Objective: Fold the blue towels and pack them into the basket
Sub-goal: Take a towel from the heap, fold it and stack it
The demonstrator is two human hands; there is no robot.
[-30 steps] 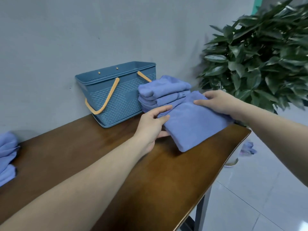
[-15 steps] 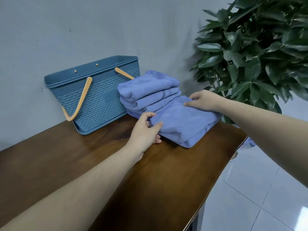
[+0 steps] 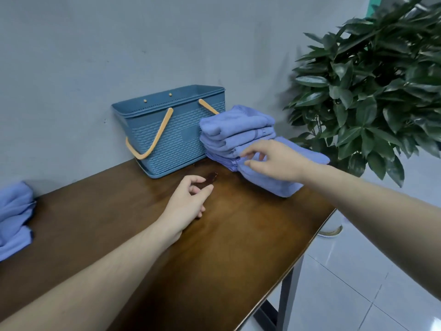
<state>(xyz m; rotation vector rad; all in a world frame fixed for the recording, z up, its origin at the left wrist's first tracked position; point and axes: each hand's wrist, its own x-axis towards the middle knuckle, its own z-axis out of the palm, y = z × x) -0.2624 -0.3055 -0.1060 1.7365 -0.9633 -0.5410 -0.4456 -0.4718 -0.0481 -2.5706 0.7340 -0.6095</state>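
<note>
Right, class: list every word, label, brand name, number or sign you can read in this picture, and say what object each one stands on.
None: no readable text shows anywhere.
basket: a plain smooth patch on its woven side, no lettering visible.
folded towels: no tag or print visible.
unfolded towels: no print visible.
table, wall and plant: no writing.

Basket (image 3: 175, 139): blue plastic, woven-pattern walls, orange handles hanging down, upright at far table edge. Folded blue towels (image 3: 236, 126): stacked just right of it. Newest folded towel (image 3: 274, 182): near the stack. Unfolded blue towels (image 3: 14, 218): heaped far left.
</note>
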